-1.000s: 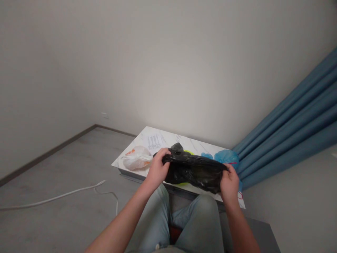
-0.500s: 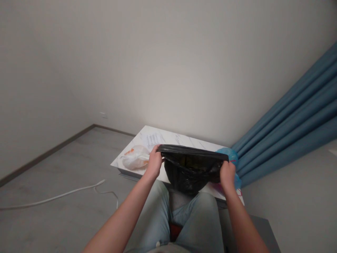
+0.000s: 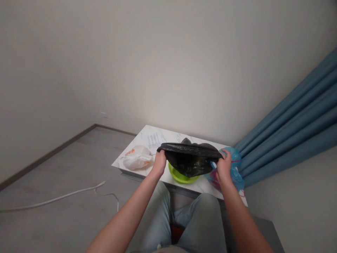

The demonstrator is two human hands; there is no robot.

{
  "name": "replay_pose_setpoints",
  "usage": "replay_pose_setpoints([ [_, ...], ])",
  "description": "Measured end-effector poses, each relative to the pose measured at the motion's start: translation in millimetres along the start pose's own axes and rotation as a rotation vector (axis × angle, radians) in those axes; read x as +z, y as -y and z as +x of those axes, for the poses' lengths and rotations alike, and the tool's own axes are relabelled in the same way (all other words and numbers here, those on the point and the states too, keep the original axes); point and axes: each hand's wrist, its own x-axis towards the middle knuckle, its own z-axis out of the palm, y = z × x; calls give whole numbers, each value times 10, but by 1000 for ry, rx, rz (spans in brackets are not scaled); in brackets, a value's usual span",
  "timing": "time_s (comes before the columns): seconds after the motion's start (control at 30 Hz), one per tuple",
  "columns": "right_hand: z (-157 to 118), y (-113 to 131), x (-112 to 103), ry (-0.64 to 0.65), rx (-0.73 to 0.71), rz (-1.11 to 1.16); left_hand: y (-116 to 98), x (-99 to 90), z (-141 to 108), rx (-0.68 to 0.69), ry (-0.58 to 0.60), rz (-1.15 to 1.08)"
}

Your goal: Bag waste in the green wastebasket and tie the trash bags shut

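Note:
A black plastic bag (image 3: 190, 161) hangs from both hands, its top edge pulled taut and its mouth facing me. My left hand (image 3: 159, 163) is shut on the bag's left corner. My right hand (image 3: 223, 166) pinches the right corner. Directly beneath the bag sits a lime-green plastic bowl (image 3: 181, 175), its far side hidden by the bag. A knotted white plastic bag (image 3: 135, 158) with orange inside lies left of my left hand. A blue plastic bag (image 3: 233, 174) with some pink and red lies just beyond my right hand.
All these stand on a low white marble-patterned board (image 3: 168, 135), with a printed paper sheet (image 3: 154, 140) near its far edge. My jeans-covered legs (image 3: 197, 225) are at its near edge. A blue curtain (image 3: 289, 130) hangs right; a white cable (image 3: 58, 198) lies on the grey floor.
The bag has moved down and left, and my hands have drawn closer together. The green bowl now shows below the bag, and more of the blue bag is uncovered.

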Motion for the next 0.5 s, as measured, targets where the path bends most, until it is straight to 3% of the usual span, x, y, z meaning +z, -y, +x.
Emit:
replay_pose_setpoints([
  [0.2, -32, -195, -228, 33, -337, -595, 265, -171, -14, 39, 1, 302],
  [0.33, -72, -215, -122, 101, -490, -763, 275, -197, 27, 15, 77, 528],
  [0.5, -80, -469, 337, 564, -514, -712, 414, -6, 139, 31, 332, 766],
])
